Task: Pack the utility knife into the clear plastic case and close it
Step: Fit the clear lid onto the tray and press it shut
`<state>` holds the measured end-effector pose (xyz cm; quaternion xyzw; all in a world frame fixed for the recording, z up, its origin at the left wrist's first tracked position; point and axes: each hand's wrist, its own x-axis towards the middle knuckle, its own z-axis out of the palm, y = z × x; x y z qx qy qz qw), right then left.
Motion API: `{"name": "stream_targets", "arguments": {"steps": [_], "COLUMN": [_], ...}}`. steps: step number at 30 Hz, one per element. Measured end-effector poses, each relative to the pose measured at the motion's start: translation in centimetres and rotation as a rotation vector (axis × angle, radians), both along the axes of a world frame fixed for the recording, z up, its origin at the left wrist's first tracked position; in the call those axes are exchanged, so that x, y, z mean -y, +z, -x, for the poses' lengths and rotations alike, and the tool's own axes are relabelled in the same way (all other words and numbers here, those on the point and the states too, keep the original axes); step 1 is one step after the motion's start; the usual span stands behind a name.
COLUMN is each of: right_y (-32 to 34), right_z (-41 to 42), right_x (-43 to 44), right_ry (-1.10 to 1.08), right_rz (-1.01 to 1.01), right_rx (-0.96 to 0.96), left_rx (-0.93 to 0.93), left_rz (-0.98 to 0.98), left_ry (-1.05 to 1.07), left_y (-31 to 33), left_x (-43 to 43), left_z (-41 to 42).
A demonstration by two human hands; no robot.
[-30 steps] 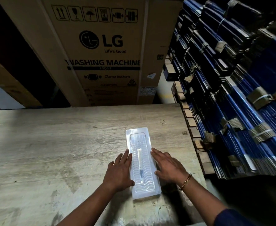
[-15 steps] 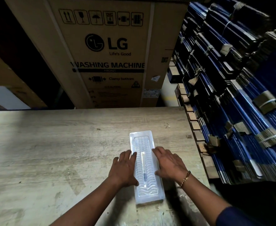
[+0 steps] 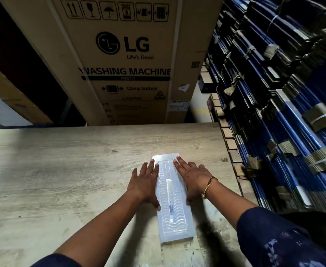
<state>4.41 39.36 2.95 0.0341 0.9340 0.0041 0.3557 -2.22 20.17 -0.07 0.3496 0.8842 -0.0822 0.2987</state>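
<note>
Clear plastic, ribbed along its top: the case (image 3: pixel 172 201) lies flat and lengthwise on the table (image 3: pixel 61 180), near the right edge, lid down. Inside, along the centre line, the knife (image 3: pixel 169 197), a slim pale bar with a dark patch toward the near end; blurred through the lid, so probably seated in its moulded recess, but not certain.

Left hand (image 3: pixel 143 185) laid flat on the table against the left long edge of the case, fingers (image 3: pixel 148 168) straight, close together and spread on nothing, gripping nothing; index and thumb resting on the left flange. Right hand (image 3: pixel 192 180) mirrored on the right long edge, fingers extended and slightly fanned, tips near the far corner, thumb down on the near part of the flange. Palms pressing, not pinching.

Placed so for a reason, by the look of it: both long rims loaded at once to snap the lid to the base evenly, without the case sliding or twisting. Far end seems under the fingertips now; near end uncovered by either hand and likely yet to be pressed or checked.

Judged late in the task: knife in, lid over, sealing under way. Risk: one rim unseated, hard to confirm through the glare.

Behind, a carton (image 3: pixel 127 60); at right, stacked blue bundles (image 3: pixel 285 122).
</note>
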Motion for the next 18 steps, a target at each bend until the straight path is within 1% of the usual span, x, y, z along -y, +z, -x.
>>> {"name": "stream_targets", "arguments": {"steps": [8,18], "right_y": [-0.49,0.28], "right_z": [0.18,0.00], "right_x": [-0.30,0.28], "right_ry": [-0.023,0.023], "right_rz": [0.032,-0.032], "right_rx": [0.001,-0.027], "left_rx": [-0.024,-0.036], "left_rz": [-0.004,0.020], "left_ry": [0.006,-0.013], "left_y": [-0.54,0.04], "left_x": [-0.15,-0.15], "left_z": [0.06,-0.04]}}
